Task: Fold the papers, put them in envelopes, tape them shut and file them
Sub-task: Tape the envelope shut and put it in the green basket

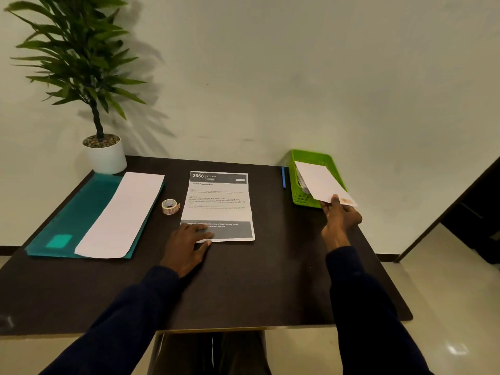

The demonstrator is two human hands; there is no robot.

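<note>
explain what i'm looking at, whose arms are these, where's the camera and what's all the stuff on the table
There is no machine here. A person works with bare hands, and the single picture comes from a camera worn on their head, looking down at a dark table. The left hand rests with flat fingers on the near corner of a printed sheet in the middle. The right hand pinches a white envelope by its corner, over a green basket at the far right. A blue pen lies beside the basket. Left of the sheet sit a tape roll, then a blank white paper on a teal folder, with a potted plant in the far corner.
</note>
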